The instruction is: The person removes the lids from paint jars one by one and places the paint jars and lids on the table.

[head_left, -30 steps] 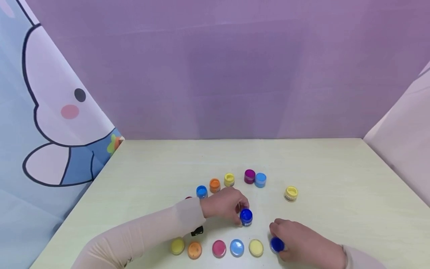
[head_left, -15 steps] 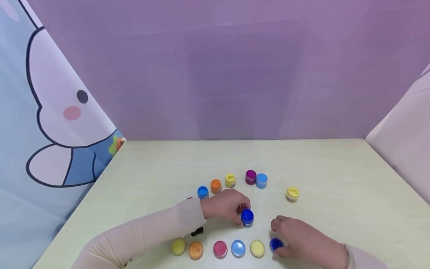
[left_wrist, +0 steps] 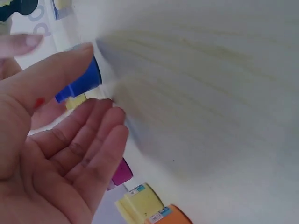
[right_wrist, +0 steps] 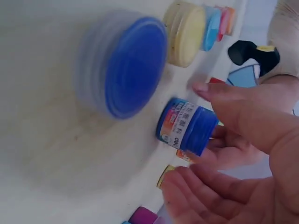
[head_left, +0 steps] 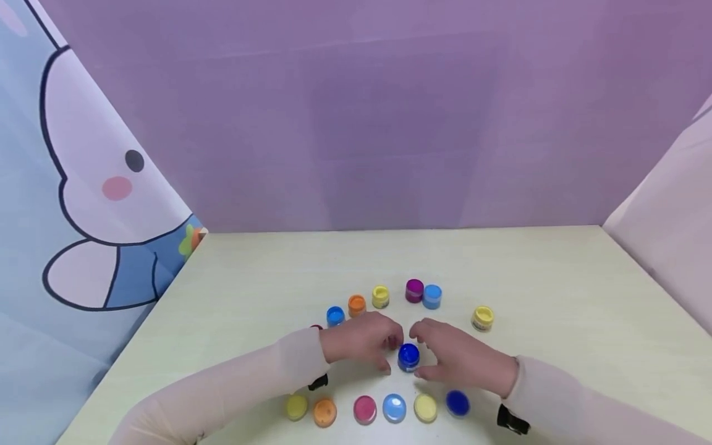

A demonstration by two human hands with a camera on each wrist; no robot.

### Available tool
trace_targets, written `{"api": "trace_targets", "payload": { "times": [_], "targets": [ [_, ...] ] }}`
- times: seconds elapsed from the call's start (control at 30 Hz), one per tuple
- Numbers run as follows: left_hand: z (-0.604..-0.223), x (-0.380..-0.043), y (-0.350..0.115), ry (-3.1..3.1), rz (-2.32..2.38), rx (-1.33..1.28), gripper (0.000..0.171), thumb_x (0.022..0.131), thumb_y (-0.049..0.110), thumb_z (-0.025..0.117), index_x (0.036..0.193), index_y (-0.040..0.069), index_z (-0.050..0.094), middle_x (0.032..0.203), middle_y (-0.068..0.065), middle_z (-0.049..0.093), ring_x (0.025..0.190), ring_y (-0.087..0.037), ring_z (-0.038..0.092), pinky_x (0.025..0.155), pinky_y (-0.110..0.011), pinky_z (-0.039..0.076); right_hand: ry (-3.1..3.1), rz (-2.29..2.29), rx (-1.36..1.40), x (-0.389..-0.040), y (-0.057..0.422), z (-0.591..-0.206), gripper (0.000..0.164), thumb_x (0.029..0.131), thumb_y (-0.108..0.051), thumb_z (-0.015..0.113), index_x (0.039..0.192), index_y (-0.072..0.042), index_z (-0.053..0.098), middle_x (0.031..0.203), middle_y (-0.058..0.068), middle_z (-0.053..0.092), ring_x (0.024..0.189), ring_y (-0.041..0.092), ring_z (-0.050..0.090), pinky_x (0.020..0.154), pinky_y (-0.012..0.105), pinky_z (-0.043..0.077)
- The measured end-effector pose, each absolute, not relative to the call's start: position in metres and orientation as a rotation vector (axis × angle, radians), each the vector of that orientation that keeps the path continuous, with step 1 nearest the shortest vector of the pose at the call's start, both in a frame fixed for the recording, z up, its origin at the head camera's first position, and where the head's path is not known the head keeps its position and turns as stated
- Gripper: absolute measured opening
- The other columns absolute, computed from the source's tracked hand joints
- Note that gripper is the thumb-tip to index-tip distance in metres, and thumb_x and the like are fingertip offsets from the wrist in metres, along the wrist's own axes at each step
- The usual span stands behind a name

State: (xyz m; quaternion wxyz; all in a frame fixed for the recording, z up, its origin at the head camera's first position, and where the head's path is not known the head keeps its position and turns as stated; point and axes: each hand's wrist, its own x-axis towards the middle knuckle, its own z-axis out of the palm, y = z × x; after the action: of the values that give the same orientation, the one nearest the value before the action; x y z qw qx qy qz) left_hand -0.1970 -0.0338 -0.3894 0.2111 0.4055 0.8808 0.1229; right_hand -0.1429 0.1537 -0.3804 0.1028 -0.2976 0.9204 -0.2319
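An uncapped dark blue paint jar stands upright on the table between the two hands. Just to its left, my left hand has its thumb and fingers parted and appears not to touch it. My right hand reaches in from the other side, fingers and thumb spread on either side of the jar, with a gap showing. The right wrist view shows the printed label of the blue jar between my thumb and fingers. A dark blue lid lies on the table, nearer the front than my right hand.
Left of the blue lid runs a row of lids: pale yellow, light blue, pink, orange and yellow. Behind the hands stand several paint jars, including a purple jar and a yellow jar.
My right hand has left the blue lid on the table and moved up and left to the blue jar. The left hand's fingers have drawn back slightly left from that jar.
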Motion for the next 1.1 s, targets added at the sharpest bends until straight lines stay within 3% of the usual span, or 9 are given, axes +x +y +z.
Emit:
{"api": "trace_targets", "payload": {
  "times": [0.2, 0.47, 0.67, 1.1],
  "targets": [
    [-0.387, -0.195, -0.041, 2.457, 0.343, 1.149, 0.036, 0.066, 0.019, 0.081, 0.097, 0.016, 0.063, 0.082, 0.013, 0.057, 0.075, -0.002, 0.050, 0.069, -0.015, 0.041, 2.700, -0.646, -0.858, -0.150, 0.139, -0.386, 0.042, 0.073, -0.022, 0.074, 0.107, -0.009, 0.054, 0.097, -0.004, 0.053, 0.081, 0.009, 0.051, 0.075, 0.026, 0.046],
    [-0.381, -0.195, -0.049, 2.462, 0.434, 1.161, 0.037, 0.067, 0.017, 0.080, 0.099, 0.014, 0.062, 0.089, 0.011, 0.059, 0.076, -0.004, 0.052, 0.068, -0.015, 0.041, 2.697, -0.619, -0.863, -0.153, 0.136, -0.390, 0.030, 0.072, -0.016, 0.073, 0.095, -0.011, 0.056, 0.084, -0.007, 0.049, 0.070, 0.006, 0.048, 0.066, 0.023, 0.045],
    [-0.376, -0.197, -0.053, 2.481, 0.465, 1.162, 0.037, 0.068, 0.020, 0.079, 0.100, 0.014, 0.060, 0.091, 0.010, 0.059, 0.077, -0.005, 0.054, 0.068, -0.016, 0.041, 2.770, -0.577, -0.831, -0.161, 0.150, -0.386, 0.027, 0.070, -0.013, 0.074, 0.088, -0.011, 0.055, 0.080, -0.005, 0.048, 0.069, 0.009, 0.047, 0.064, 0.027, 0.044],
    [-0.376, -0.193, -0.055, 2.479, 0.476, 1.146, 0.031, 0.071, 0.024, 0.077, 0.097, 0.016, 0.060, 0.090, 0.010, 0.058, 0.078, -0.005, 0.054, 0.068, -0.016, 0.042, 2.882, -0.512, -0.595, -0.202, 0.194, -0.374, 0.026, 0.070, -0.007, 0.073, 0.090, -0.004, 0.056, 0.082, 0.001, 0.053, 0.076, 0.017, 0.050, 0.071, 0.036, 0.046]
  ]
}}
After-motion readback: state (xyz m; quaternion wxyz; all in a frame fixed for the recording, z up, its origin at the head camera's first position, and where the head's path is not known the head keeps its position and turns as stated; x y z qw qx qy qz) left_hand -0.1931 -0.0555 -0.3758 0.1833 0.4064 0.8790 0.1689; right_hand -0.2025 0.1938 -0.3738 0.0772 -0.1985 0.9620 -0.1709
